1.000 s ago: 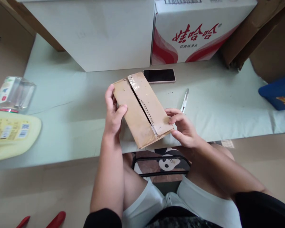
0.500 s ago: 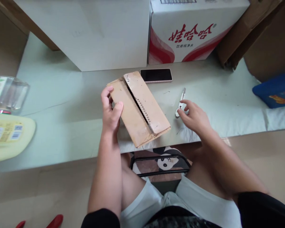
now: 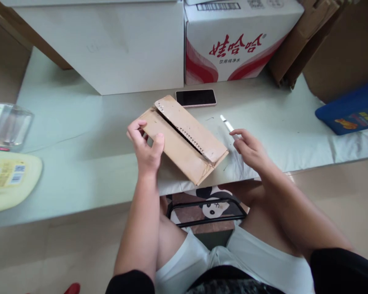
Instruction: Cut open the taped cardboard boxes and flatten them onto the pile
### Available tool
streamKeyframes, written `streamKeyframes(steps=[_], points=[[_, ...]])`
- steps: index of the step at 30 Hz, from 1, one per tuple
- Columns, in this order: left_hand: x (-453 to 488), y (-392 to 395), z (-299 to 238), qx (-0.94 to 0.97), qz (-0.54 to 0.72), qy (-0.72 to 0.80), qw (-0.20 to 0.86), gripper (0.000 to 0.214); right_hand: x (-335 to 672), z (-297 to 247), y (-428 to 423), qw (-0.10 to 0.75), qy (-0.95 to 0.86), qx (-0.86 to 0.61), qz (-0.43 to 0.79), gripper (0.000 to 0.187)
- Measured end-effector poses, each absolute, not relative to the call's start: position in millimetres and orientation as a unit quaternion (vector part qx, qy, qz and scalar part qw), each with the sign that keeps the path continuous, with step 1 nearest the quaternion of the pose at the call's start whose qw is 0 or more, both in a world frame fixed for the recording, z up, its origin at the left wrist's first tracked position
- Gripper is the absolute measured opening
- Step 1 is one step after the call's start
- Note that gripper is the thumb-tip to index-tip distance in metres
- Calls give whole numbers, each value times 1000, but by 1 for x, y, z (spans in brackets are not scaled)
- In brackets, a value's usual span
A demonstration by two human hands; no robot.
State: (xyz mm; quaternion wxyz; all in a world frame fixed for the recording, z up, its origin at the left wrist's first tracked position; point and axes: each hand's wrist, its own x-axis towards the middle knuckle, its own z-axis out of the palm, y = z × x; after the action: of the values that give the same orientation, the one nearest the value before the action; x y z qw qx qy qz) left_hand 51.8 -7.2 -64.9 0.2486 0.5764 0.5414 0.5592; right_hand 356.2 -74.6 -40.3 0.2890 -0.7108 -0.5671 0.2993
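My left hand [image 3: 149,149] grips the left end of a small brown cardboard box [image 3: 174,151], thumb on top and fingers round its edge. A dark gap with a torn, perforated edge runs along the top of the box, which is tilted near the table's front edge. To the right, my right hand [image 3: 250,151] is closed on a white utility knife [image 3: 227,123]. The tip of the knife sticks out past the fingers, pointing away from me; the rest is hidden in the hand.
Behind the cardboard box lies a phone [image 3: 196,97]. A large white box [image 3: 135,49] and a red-and-white carton [image 3: 233,53] stand at the back. On the left are a clear plastic container [image 3: 14,126] and a pale yellow bottle [image 3: 12,181]; a blue package [image 3: 351,110] is on the right.
My right hand has taken hold of the utility knife, which lay on the table under its fingers, and turned it. My left hand has swung the cardboard box's near end to the right.
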Motion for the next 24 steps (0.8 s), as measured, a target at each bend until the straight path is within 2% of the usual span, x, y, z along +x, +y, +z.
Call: streamKeyframes(steps=[3,4,7,9,11,14,19,24], points=[[59,-11,-60,556,570,557,233,47,358,-20,-95,441,-621,-560,328,23],[61,-11,-59,551,571,565,225,46,357,-12,-103,472,-654,-490,329,28],[67,-13,-59,542,572,582,201,45,346,9,-125,509,-737,-302,327,47],[71,-12,-60,541,571,588,190,44,333,16,-135,511,-763,-253,305,36],[73,-11,-61,544,569,588,185,43,320,16,-141,504,-778,-244,284,18],[75,-9,-63,552,571,580,181,42,309,6,-144,499,-791,-232,269,22],[77,-11,-59,576,585,546,163,37,311,-3,-142,496,-790,-288,217,6],[76,-13,-55,580,575,553,164,33,314,0,-141,495,-773,-346,193,8]])
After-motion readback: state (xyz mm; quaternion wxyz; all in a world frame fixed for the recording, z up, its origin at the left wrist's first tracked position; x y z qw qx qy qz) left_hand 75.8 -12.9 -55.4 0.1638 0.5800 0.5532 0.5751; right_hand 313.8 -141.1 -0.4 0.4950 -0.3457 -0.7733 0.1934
